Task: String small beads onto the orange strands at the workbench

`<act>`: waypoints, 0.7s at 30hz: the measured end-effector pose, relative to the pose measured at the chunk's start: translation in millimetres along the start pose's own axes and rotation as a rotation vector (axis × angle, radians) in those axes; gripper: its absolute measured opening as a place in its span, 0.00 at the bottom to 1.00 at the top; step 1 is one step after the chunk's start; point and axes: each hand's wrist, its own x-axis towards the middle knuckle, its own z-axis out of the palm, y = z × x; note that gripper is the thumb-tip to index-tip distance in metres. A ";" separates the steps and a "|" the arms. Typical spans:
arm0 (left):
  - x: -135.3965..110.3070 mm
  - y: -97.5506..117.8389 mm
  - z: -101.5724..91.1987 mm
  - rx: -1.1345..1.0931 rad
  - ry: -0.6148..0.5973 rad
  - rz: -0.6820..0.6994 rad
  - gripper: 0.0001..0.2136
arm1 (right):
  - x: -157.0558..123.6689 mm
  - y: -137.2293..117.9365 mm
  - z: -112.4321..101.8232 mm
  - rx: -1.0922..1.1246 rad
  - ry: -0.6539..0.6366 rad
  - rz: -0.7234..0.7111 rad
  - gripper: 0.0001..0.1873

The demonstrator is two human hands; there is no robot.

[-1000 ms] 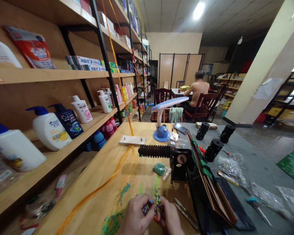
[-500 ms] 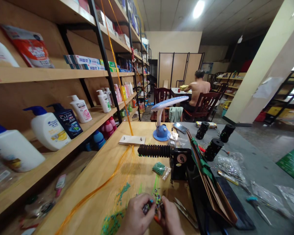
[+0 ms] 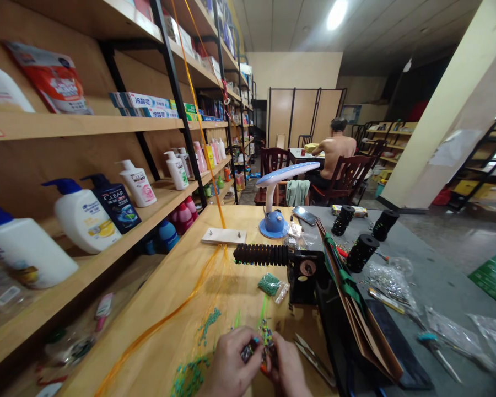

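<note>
Both hands work close together at the near edge of the wooden table. Thumb and fingers of my left hand (image 3: 233, 358) are pinched together, with dark shiny beads and a small blue bit at the fingertips. My right hand (image 3: 288, 364) is closed beside it, fingers curled against a multicoloured beaded strand (image 3: 266, 333). A small orange-red piece (image 3: 264, 368) shows beneath the right fingers; its kind is unclear. Bright green threads (image 3: 264, 306) run up from the beads. Left of the hands lie green beads (image 3: 190, 375) and a smaller turquoise bead cluster (image 3: 210, 321).
A black ridged roller device (image 3: 308, 273) stands ahead, with tweezers (image 3: 314, 358) nearer me. Orange threads (image 3: 165, 311) cross the table from a white clamp plate (image 3: 224, 236). A blue lamp (image 3: 274, 223) and bead packet (image 3: 269, 284) stand beyond. Shelves line the left; a person (image 3: 339, 149) sits far off.
The view has shifted very slightly. Both hands stay in nearly the same place and keep the same grip on the beads.
</note>
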 end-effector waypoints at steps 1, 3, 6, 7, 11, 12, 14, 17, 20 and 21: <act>-0.2 -0.3 0.2 0.000 0.000 0.001 0.08 | -0.5 -1.5 1.7 0.031 -0.001 0.029 0.26; -0.6 -0.8 0.8 -0.001 -0.003 0.000 0.08 | -1.9 -4.9 6.1 0.089 -0.005 0.105 0.29; -0.9 -1.3 1.5 -0.002 -0.004 0.002 0.08 | -4.0 -11.8 10.6 0.180 -0.007 0.218 0.33; -0.8 -1.4 1.6 -0.003 -0.003 0.005 0.08 | -4.3 -14.6 10.9 0.207 -0.007 0.248 0.33; 0.0 -1.4 1.6 -0.005 0.006 0.009 0.08 | -4.1 -25.4 8.6 0.250 -0.023 0.296 0.31; 0.2 -1.4 1.5 -0.003 0.004 0.006 0.08 | -3.9 -27.2 8.6 0.265 -0.018 0.316 0.31; 0.7 -1.5 1.6 0.000 0.002 0.001 0.08 | -3.4 -29.0 9.8 0.311 0.001 0.380 0.34; 1.0 -2.1 2.3 -0.001 0.007 -0.005 0.09 | -2.8 -27.4 12.8 0.311 0.004 0.417 0.37; 0.6 -2.6 3.1 -0.001 0.005 0.000 0.09 | -2.5 -23.0 12.9 0.268 -0.010 0.355 0.35; 0.4 -2.6 3.2 0.001 0.003 0.003 0.09 | -2.6 -21.5 12.0 0.262 -0.013 0.335 0.34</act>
